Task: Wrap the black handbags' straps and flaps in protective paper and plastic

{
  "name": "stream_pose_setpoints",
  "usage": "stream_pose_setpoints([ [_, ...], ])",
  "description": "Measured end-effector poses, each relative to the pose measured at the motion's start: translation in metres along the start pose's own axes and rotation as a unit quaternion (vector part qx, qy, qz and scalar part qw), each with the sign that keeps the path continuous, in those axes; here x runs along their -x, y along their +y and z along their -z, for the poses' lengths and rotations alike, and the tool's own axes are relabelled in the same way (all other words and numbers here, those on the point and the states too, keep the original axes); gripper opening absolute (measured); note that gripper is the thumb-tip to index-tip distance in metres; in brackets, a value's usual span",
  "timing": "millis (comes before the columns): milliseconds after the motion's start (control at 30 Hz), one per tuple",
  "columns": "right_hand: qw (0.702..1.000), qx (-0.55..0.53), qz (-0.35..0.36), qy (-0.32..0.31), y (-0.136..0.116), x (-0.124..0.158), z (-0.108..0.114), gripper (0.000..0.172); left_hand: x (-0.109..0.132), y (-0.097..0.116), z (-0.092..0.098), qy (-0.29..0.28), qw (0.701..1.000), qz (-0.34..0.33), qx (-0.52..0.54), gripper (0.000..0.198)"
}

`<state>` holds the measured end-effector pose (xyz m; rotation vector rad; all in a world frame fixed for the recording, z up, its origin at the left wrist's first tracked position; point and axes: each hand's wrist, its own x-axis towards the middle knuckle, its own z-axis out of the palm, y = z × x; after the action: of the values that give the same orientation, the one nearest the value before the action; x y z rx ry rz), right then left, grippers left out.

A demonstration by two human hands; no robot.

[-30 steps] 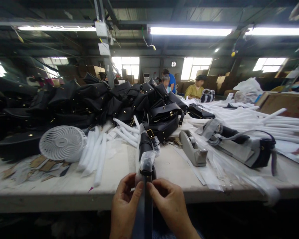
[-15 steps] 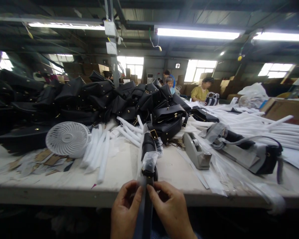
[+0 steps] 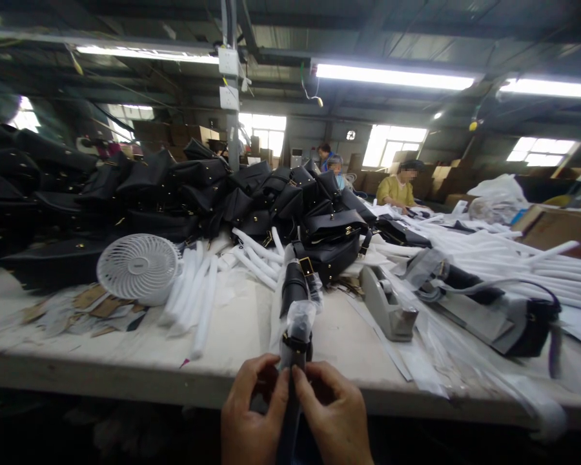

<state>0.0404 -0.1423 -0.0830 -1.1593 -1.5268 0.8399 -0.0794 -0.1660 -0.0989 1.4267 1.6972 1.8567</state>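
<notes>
A dark strap (image 3: 288, 429) runs from the bottom of the head view up to a black bag (image 3: 294, 290) at the table's front edge. The bag has a gold buckle and clear plastic wrapped around parts of it. My left hand (image 3: 255, 410) pinches the strap from the left, its thumb on top. From the right, my right hand (image 3: 336, 410) pinches the same strap, with its thumb close to the other one. The fingertips beneath the strap are hidden.
Black bags (image 3: 252, 194) are piled along the back. A white fan (image 3: 138, 268) and white foam tubes (image 3: 206, 307) lie left; a grey tape dispenser (image 3: 390, 307) and a partly wrapped bag (image 3: 527, 326) lie right. A person (image 3: 397, 188) sits beyond.
The camera view has shifted slightly, so the scene appears a little further right and mostly lower. Both hands keep their pinch on the strap, with the thumbs slightly closer together.
</notes>
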Motion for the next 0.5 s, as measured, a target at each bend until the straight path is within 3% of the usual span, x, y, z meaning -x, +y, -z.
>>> stream_pose_setpoints([
  [100,1.000,-0.022,0.005,0.018,0.000,0.001,-0.003,0.026,-0.003,0.003,-0.001,-0.011,1.000,0.019,0.007,0.015],
  [267,0.999,-0.041,0.002,0.017,0.001,0.001,-0.005,0.026,-0.004,0.009,-0.002,0.005,1.000,-0.006,0.022,0.009],
  [400,0.999,-0.051,0.000,0.016,0.001,0.000,-0.004,0.029,0.003,0.007,-0.001,-0.010,0.999,-0.024,0.034,0.010],
  [500,0.999,-0.053,-0.004,0.008,0.002,0.001,-0.004,0.028,0.008,0.003,0.001,-0.011,0.999,-0.001,0.042,0.013],
])
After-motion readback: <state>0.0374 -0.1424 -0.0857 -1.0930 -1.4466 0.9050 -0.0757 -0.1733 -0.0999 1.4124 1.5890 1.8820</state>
